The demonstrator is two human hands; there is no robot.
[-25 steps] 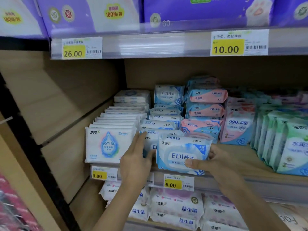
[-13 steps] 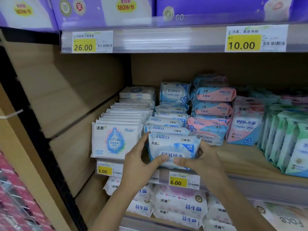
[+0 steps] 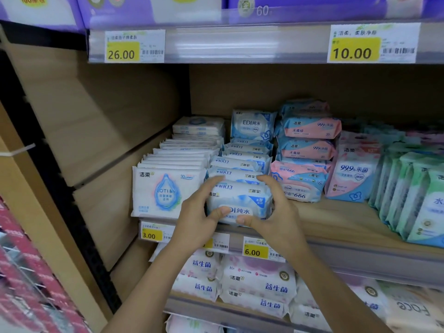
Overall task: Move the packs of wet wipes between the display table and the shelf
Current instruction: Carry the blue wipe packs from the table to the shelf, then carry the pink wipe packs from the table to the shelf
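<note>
I grip the EDI纯水 wipes pack [image 3: 237, 203] with both hands; my left hand [image 3: 194, 219] clasps its left end and my right hand [image 3: 276, 212] its right end, thumbs pressed on the front face and fingers curled over the top edge; the pack sits at the front of the middle shelf [image 3: 341, 227], just above the yellow 6.00 price tag [image 3: 255, 251]; its long axis runs left to right along the shelf front, and its printed face points at me, with "纯水" upright; its top panel shows "EDI" upside down; behind it runs the row of EDI packs [image 3: 240, 162]; to its left stands the 洁柔 LOTION pack [image 3: 165, 193], marked "30", over the 3.00 tag [image 3: 151, 234]; to the right are pink-and-blue 99.9% 杀菌 packs [image 3: 353, 174]; on the shelf below lie 益生菌 packs [image 3: 259, 284]; the upper rail carries the 26.00 tag [image 3: 122, 52] and the 10.00 tag [image 3: 352, 52]; a second ago I held the pack out in front of the shelf edge with my left fingers straight; now it is pushed in against the row.
</note>
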